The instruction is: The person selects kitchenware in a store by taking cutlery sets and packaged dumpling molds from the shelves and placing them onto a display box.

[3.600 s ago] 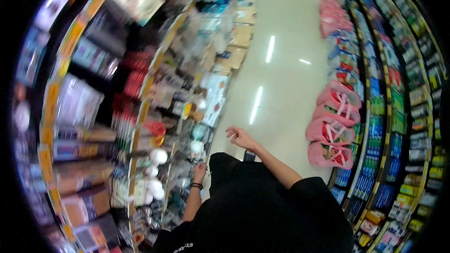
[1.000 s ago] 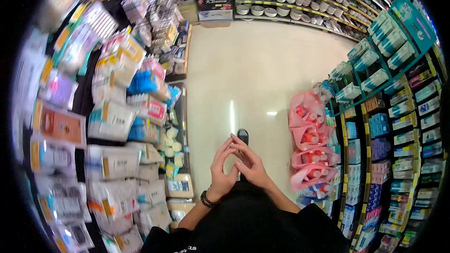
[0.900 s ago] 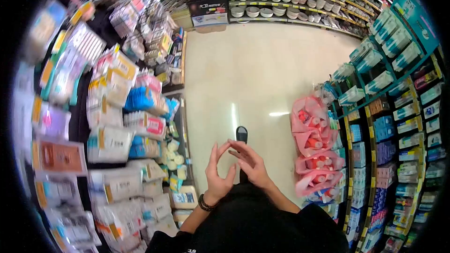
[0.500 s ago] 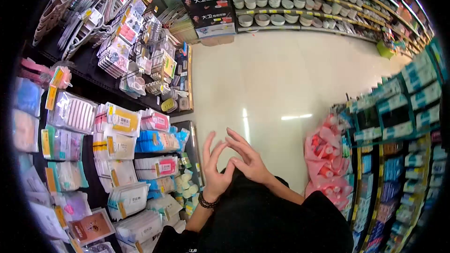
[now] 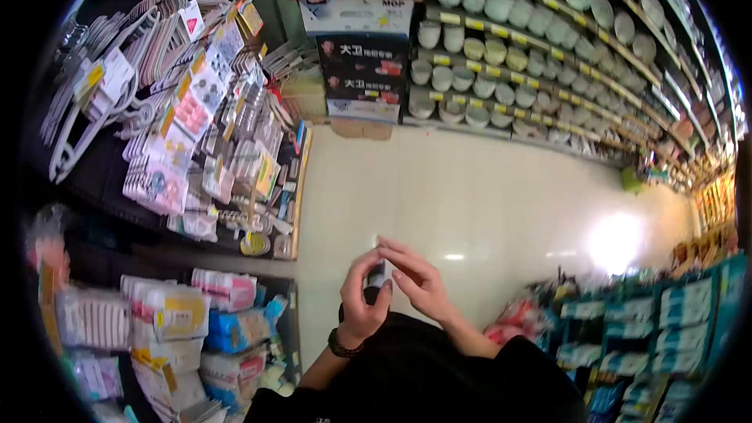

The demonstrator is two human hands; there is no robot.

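Note:
My left hand (image 5: 364, 298), with a dark beaded bracelet (image 5: 345, 343) at the wrist, is held in front of my body with its fingers curved. Facing it, my right hand (image 5: 419, 282) has its fingers stretched toward the left one. The fingertips meet or nearly meet at the top, leaving a gap between the palms. Neither hand visibly holds anything. Through the gap shows a small dark and pale shape, which I cannot make out. Below both hands is my black clothing (image 5: 423, 380), and the pale tiled floor (image 5: 439, 196) lies beyond them.
Racks of clothes hangers (image 5: 102, 86) and packaged goods (image 5: 168, 309) line the left. Stacked mop boxes (image 5: 360, 59) stand ahead. Shelves of bowls (image 5: 478, 82) run along the back right. Red and pink goods (image 5: 517, 321) and a teal hanging display (image 5: 619, 321) stand at right.
My view has tilted up and shifted, showing more of the bowl shelves and boxes. The hands have come closer together, with the left fingers now curving toward the right fingertips.

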